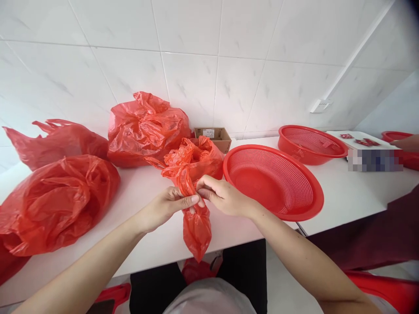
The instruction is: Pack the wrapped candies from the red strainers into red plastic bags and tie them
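A crumpled red plastic bag (pixel 196 229) is bunched between my two hands, its gathered end hanging down over the table's front edge. My left hand (pixel 176 203) is closed round the twisted neck, thumb lying across it. From the other side my right hand (pixel 221 194) pinches the same plastic, thumb and fingertips together. Beyond my hands the bag spreads out in loose folds on the white table (pixel 153 244). What is inside it I cannot make out. Just right of my right hand is a red perforated basket (pixel 262 187), tilted toward me.
Several filled red bags (pixel 147 131) stand at the left and back. A small cardboard box (pixel 218 137) sits by the tiled wall. Farther right are a second red basket (pixel 310 146), a white scale-like device (pixel 369 144) with small red packets, and another person's hand (pixel 409 143).
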The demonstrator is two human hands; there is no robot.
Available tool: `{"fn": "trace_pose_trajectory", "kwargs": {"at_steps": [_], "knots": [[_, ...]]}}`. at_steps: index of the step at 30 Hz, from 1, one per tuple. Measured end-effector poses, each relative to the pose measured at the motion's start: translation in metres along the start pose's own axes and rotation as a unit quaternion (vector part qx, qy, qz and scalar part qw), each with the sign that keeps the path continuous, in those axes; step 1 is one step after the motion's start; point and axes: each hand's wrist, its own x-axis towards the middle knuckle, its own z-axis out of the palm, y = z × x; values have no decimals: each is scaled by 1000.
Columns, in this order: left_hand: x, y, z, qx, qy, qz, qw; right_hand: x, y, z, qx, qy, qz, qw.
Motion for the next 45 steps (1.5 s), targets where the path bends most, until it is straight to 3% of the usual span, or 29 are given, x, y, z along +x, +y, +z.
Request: {"fn": "trace_pose_trajectory", "kwargs": {"at_steps": [3, 6, 10, 14, 16, 18, 20, 22, 26, 28, 31, 33, 39, 42, 45], "knots": [[2, -4, -1, -14, 57, 6, 998, -4, -4, -8, -23, 104, 2, 994], [2, -3, 2, -22, 92, 17, 995, -15, -16, -13, 32, 172, 20, 984], [-1, 8, 9, 1, 84, 36, 996, -34, -35, 4, 164, 195, 45, 966], [-7, 16, 6, 45, 86, 56, 994, -48, -33, 29, 280, 153, 87, 944], [-9, 17, 4, 86, 118, 56, 988, -50, -25, 34, 225, 138, 116, 957], [-11, 16, 3, 132, 146, 62, 979, -48, -17, 31, 84, 171, 111, 975], [-11, 15, 5, 160, 136, 76, 975, -43, -11, 26, -54, 228, 57, 970], [-10, 15, 9, 164, 107, 89, 977, -35, -7, 24, -101, 250, 0, 963], [-5, 17, 17, 194, 102, 106, 970, -22, -2, 35, 36, 193, -5, 980], [-2, 18, 19, 242, 146, 123, 951, -18, -2, 47, 99, 207, 6, 973], [3, 19, 20, 321, 233, 141, 907, -16, -5, 62, 119, 256, -3, 959], [4, 19, 20, 351, 265, 165, 883, -15, -8, 64, 138, 255, -9, 957], [-2, 24, 14, 379, 218, 277, 856, -9, -7, 41, 273, 196, 27, 941], [-6, 26, 7, 406, 188, 276, 851, -9, -8, 30, 203, 152, 26, 967], [-12, 28, 0, 421, 150, 248, 859, -13, -15, 22, 32, 146, -17, 989]]}}
